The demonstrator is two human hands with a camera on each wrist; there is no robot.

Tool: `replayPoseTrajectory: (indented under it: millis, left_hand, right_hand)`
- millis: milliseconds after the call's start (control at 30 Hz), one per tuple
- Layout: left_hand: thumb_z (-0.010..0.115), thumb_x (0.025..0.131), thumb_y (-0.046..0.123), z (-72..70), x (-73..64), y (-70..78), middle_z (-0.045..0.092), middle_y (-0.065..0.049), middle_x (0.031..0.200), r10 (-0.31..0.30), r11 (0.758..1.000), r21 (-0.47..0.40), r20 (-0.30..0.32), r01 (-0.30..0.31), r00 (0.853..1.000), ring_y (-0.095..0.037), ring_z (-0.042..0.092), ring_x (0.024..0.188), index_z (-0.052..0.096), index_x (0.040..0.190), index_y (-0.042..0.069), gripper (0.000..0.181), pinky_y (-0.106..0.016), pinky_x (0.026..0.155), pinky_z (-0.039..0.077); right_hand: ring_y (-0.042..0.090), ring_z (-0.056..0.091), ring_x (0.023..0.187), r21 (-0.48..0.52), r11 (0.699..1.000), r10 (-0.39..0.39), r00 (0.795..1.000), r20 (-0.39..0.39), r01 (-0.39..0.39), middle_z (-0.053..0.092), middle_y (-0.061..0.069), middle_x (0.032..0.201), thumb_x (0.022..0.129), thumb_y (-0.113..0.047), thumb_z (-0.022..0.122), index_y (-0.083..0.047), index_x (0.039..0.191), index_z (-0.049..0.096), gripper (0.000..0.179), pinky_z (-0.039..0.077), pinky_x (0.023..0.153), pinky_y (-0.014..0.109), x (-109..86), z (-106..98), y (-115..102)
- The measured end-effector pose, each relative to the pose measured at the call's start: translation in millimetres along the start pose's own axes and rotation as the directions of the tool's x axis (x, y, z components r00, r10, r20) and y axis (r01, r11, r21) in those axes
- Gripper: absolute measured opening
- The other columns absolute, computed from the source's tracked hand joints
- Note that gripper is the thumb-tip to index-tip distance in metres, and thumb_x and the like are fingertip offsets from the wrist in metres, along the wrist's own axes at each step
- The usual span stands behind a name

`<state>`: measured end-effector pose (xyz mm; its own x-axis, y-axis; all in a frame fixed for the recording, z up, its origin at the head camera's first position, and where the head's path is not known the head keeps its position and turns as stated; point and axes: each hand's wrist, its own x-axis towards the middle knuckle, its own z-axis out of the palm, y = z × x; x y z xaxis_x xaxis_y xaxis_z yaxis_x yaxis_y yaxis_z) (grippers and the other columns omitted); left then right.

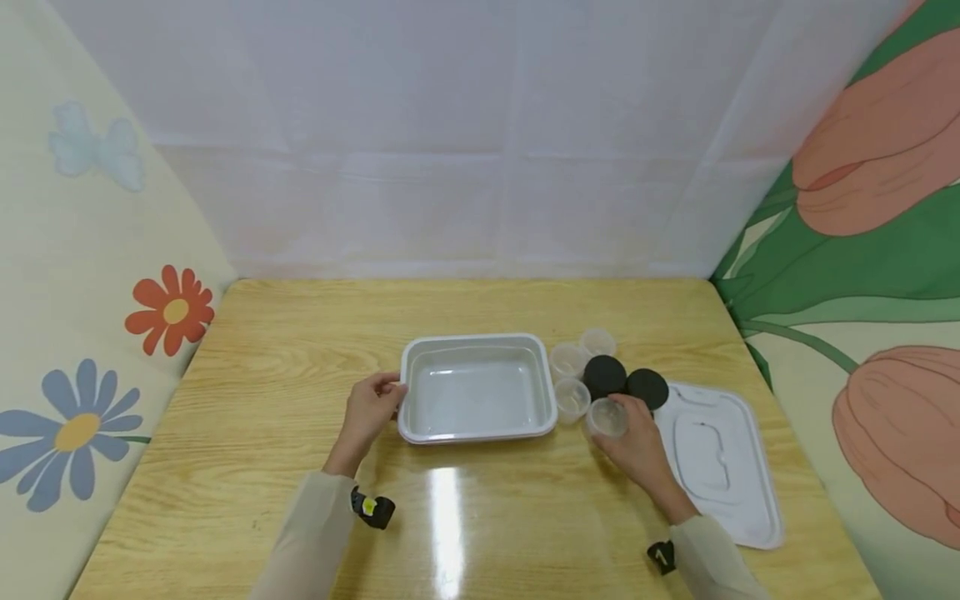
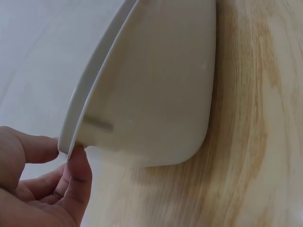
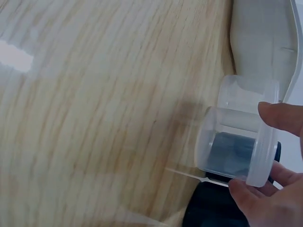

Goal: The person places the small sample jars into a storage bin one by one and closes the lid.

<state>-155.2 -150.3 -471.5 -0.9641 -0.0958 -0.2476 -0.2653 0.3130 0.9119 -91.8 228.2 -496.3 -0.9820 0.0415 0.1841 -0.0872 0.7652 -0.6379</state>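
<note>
A white rectangular tub (image 1: pixel 543 367) stands on the wooden table with its inside bare. My left hand (image 1: pixel 371 412) pinches its left rim, thumb on the upper side and a finger beneath, as the left wrist view shows on the tub's wall (image 2: pixel 156 85). To the right of the tub, my right hand (image 1: pixel 637 442) grips a clear plastic cup (image 1: pixel 608 418) near its mouth. Thumb and fingers lie around the cup's ribbed rim (image 3: pixel 262 158). Beside it are several more clear cups (image 1: pixel 572 400) and two round black pieces (image 1: pixel 604 377).
A large white lid (image 1: pixel 723 467) lies flat at the right of the table, close by the black pieces. White cloth (image 1: pixel 465 167) hangs behind the table (image 1: pixel 300 333), and printed floral cloths flank both sides. Each wrist bears a small black strap (image 1: pixel 372 508).
</note>
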Motion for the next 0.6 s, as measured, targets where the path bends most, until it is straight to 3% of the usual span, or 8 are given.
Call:
replayPoseTrajectory:
  millis: [267, 600]
  left_hand:
    - [0.055, 0.093, 0.005, 3.1, 3.4, 0.2, 0.056, -0.012, 0.089, 0.005, 1.000, -0.012, 0.001, -0.005, 1.000, -0.007, 0.057, 0.062, 0.056, 0.122, -0.010, 0.032, -0.021, 0.057, 0.057]
    - [0.055, 0.094, 0.006, 0.4, 5.5, 1.3, 0.058, -0.014, 0.091, 0.011, 1.000, 0.010, 0.003, -0.011, 1.000, -0.007, 0.056, 0.067, 0.057, 0.122, -0.009, 0.032, -0.020, 0.058, 0.056]
  right_hand:
    - [0.043, 0.052, 0.113, 0.040, 0.998, 0.044, 0.999, 0.001, -0.044, 0.054, 0.028, 0.121, 0.067, -0.005, 0.082, 0.006, 0.124, 0.052, 0.065, 0.043, 0.095, 0.055, -1.5, 0, 0]
    - [0.043, 0.055, 0.107, 0.015, 0.999, -0.044, 0.999, -0.020, 0.044, 0.056, 0.028, 0.118, 0.067, -0.004, 0.082, 0.007, 0.123, 0.052, 0.065, 0.047, 0.087, 0.055, 1.3, -13, -12]
